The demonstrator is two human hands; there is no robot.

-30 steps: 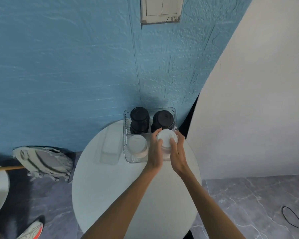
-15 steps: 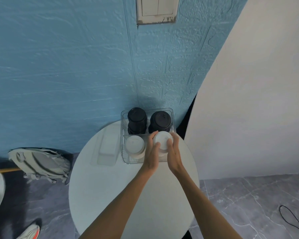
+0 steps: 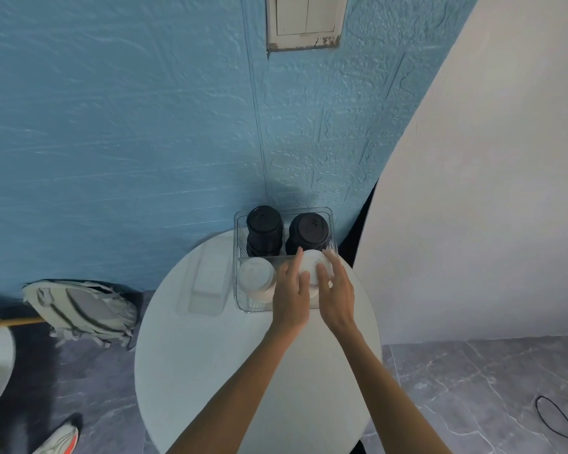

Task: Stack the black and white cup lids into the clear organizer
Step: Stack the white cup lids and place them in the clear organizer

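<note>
The clear organizer (image 3: 330, 213) stands at the back of the round white table (image 3: 243, 371). Its two rear compartments hold black lid stacks, one on the left (image 3: 264, 224) and one on the right (image 3: 309, 229). A white lid stack (image 3: 256, 280) fills the front left compartment. A second white lid stack (image 3: 312, 265) sits in the front right compartment. My left hand (image 3: 292, 291) and my right hand (image 3: 338, 290) hold it between them, thumbs on its top and fingers round its sides.
A clear flat tray (image 3: 207, 286) lies on the table left of the organizer. The blue wall is right behind it, a white panel (image 3: 473, 224) to the right. A grey backpack (image 3: 82, 309), a shoe (image 3: 58, 440) and a black cable (image 3: 561, 421) are on the floor.
Both hands stayed on the white stack at the front right compartment. Their thumbs have slid onto its top. The view has shifted a little.
</note>
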